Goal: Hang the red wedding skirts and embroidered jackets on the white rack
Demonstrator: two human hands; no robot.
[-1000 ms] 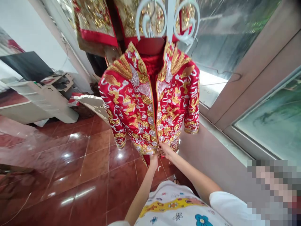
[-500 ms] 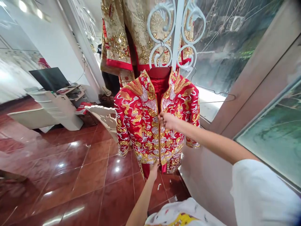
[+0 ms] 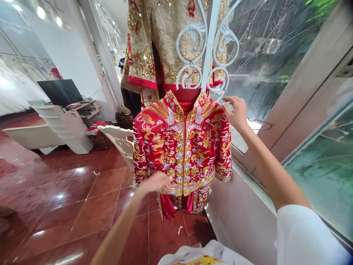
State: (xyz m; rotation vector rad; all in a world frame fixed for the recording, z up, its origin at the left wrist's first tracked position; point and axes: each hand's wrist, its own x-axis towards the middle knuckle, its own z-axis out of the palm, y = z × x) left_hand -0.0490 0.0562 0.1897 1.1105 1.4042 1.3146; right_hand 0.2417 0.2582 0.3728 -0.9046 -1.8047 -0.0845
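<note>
A red jacket (image 3: pixel 182 147) with gold and silver embroidery hangs on a red hanger from a white scrolled metal stand (image 3: pixel 208 48); its front is closed. My left hand (image 3: pixel 158 182) is at the jacket's lower left hem, fingers curled together against the cloth. My right hand (image 3: pixel 234 110) is raised beside the jacket's right shoulder, fingers spread and holding nothing. A red skirt (image 3: pixel 179 202) shows under the jacket's hem.
A gold embroidered garment (image 3: pixel 154 48) hangs behind and above. A window and low ledge (image 3: pixel 248 180) run along the right. On the left stand a white desk (image 3: pixel 66 125) with a dark monitor (image 3: pixel 59 92) and a white chair (image 3: pixel 118 138) on glossy red tiles.
My right hand has risen from the hem, up the jacket's front to its right shoulder, and the front is closed. My left hand has shifted left along the hem. The camera has tilted up.
</note>
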